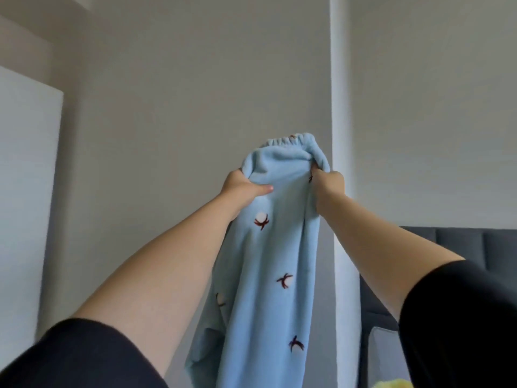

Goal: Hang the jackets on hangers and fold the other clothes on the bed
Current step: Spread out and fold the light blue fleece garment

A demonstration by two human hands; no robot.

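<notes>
Against the wall, one blue fleece garment, left hand, right hand, both gripping it

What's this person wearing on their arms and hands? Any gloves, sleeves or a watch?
Both arms wear short black sleeves, the left sleeve and the right sleeve; below them the arms are bare. The left hand and right hand are ungloved. No watch or bracelet shows on either wrist. Most fingers are hidden, so rings cannot be ruled out.

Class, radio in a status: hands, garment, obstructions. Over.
Left hand, right hand both gripping blue fleece garment below elastic band. Garment hanging, held aloft. Nothing in the way.
</notes>
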